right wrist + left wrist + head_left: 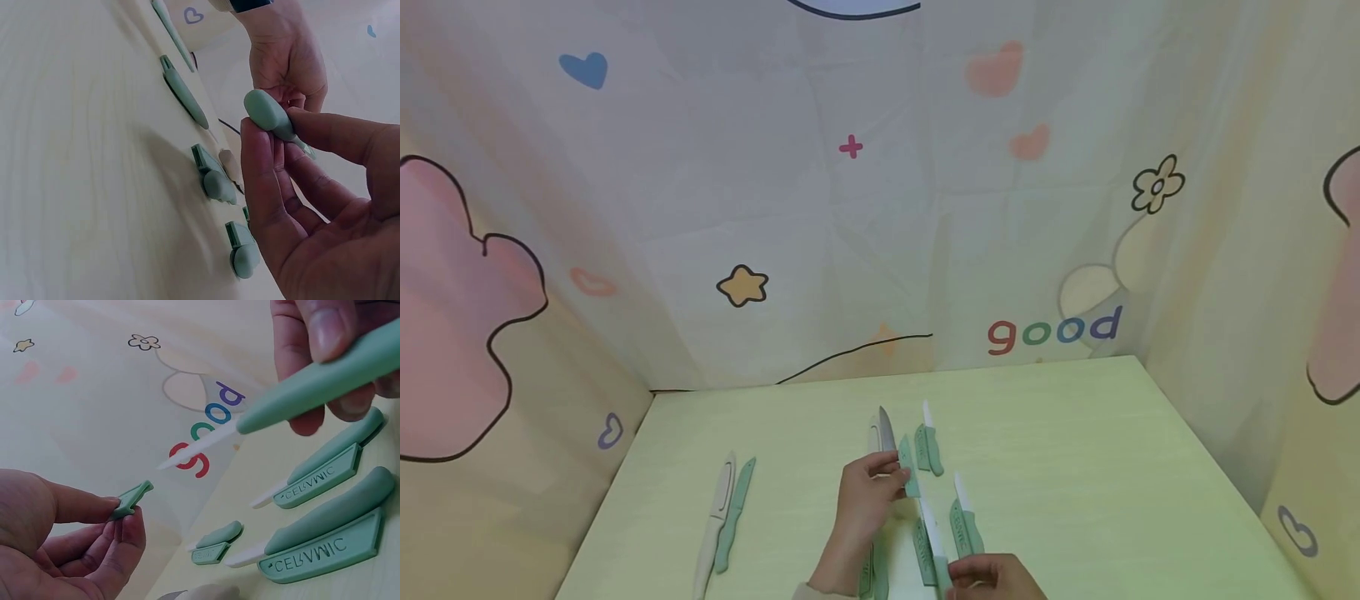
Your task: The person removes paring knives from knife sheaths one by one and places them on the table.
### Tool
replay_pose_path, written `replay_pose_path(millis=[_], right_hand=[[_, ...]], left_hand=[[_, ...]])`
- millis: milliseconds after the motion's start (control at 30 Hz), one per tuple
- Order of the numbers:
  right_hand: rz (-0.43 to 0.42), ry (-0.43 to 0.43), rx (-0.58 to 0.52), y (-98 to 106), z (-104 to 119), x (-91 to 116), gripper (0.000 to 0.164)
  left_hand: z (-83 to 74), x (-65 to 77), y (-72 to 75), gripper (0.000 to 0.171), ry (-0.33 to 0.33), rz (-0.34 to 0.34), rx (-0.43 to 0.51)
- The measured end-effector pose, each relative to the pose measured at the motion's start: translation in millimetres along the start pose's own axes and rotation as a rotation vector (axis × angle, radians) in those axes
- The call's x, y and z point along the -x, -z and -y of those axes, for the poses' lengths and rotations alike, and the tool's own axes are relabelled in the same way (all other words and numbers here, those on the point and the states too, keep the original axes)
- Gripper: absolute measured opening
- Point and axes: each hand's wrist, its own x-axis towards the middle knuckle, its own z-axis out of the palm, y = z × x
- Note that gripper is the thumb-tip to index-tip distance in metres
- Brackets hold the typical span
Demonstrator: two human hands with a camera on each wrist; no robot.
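Observation:
My left hand (pixel 867 498) pinches a small green blade sheath (pixel 131 500) between thumb and fingers, above the table. My right hand (pixel 994 577) grips the green handle (pixel 325 381) of a ceramic knife, whose white blade (pixel 201 449) is bare. In the left wrist view the blade tip points towards the sheath, with a gap between them. Seen from the right wrist, the rounded handle end (pixel 265 111) sits between thumb and fingers, hiding most of the blade. Below the hands lies another green sheath (pixel 924 552), partly overlapped by the held knife.
Two green-handled white knives lie beside their sheaths, one farther back (pixel 933 450) and one near my right hand (pixel 973 533). A metal-bladed knife (pixel 887 429) lies partly behind my left hand. Leftward on the table are a whitish knife (pixel 707 542) and a green one (pixel 735 521). A printed curtain (pixel 820 208) hangs behind.

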Motion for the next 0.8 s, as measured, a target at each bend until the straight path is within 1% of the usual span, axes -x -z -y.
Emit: replay_pose_path(millis=[67,167,267,333,433,567,633,700,800], right_hand=[[-0.01,-0.009,-0.01,1.6,0.8,0.6,0.035],[-0.026,-0.011,-0.022,4.4,2.9,0.7,0.036],[-0.026,0.022,-0.05,7.4,4.5,0.0,0.038],[-0.023,0.055,-0.067,9.1,5.1,-1.1,0.039],[-0.023,0.078,-0.098,10.0,5.8,-3.1,0.04],[-0.049,0.063,-0.12,8.8,8.4,-4.7,0.043],[-0.065,0.059,-0.119,7.8,9.8,-5.1,0.045],[-0.075,0.073,-0.12,7.1,11.0,-6.2,0.047],[-0.081,0.112,-0.119,7.0,12.5,-8.7,0.048]], left_hand=[[-2.7,1.8,0.8,0.031,0.008,0.0,0.009],[-11.9,6.9,0.9,0.031,0.024,0.011,0.006],[-23.1,13.9,0.4,0.03,0.034,0.024,-0.011],[-26.2,17.3,0.4,0.03,0.037,0.035,-0.022],[-19.1,17.1,0.7,0.03,0.034,0.045,-0.028],[0.9,11.8,1.4,0.031,0.035,0.049,-0.037],[8.4,10.0,1.7,0.031,0.041,0.051,-0.04],[12.4,9.6,1.4,0.03,0.042,0.057,-0.045],[14.3,11.0,0.2,0.028,0.045,0.075,-0.031]])
